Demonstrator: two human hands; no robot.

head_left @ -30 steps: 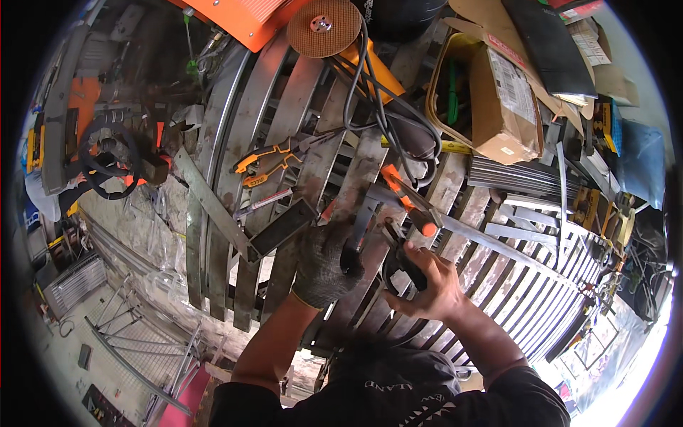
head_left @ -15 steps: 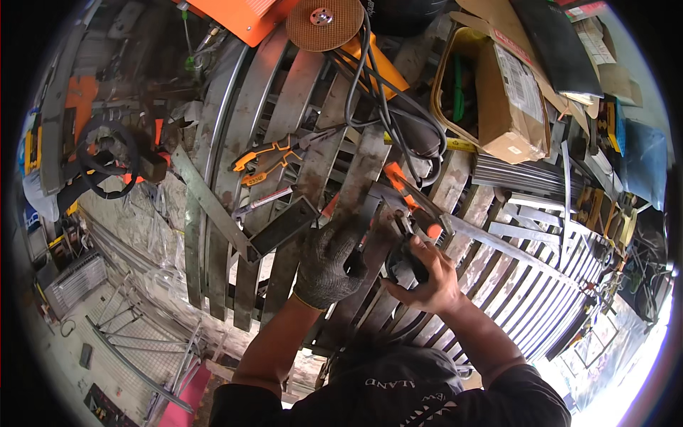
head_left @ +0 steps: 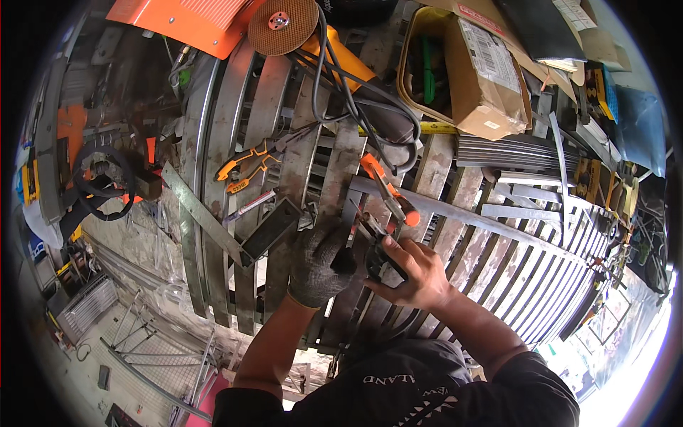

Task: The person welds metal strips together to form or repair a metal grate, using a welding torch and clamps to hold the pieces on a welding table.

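Observation:
My left hand (head_left: pixel 318 265), in a dark grey knit glove, is curled over the slatted metal bench top. Its fingertips are partly hidden, so what they hold cannot be made out. Close beside it, my bare right hand (head_left: pixel 420 274) is closed around a black-handled, plier-like tool (head_left: pixel 384 265) whose metal jaws point away from me. Just beyond the jaws lies an orange-and-metal hand tool (head_left: pixel 390 191) with a round orange end. A long flat metal bar (head_left: pixel 469 217) runs rightward from there. Left of my glove sits a short rectangular steel tube (head_left: pixel 272 231).
Orange-and-black pliers (head_left: pixel 245 165), a marker pen (head_left: pixel 249 206) and a flat steel strip (head_left: pixel 203 213) lie left. Farther off are an angle grinder (head_left: pixel 348 64) with a looped cable, a round disc (head_left: pixel 282 27), and a cardboard box (head_left: pixel 491 78) beside a yellow-rimmed bin (head_left: pixel 407 78).
The whole view has shifted, so the bench things sit farther left and mostly higher. Both hands stay close together, and my right hand keeps its hold on the plier-like tool.

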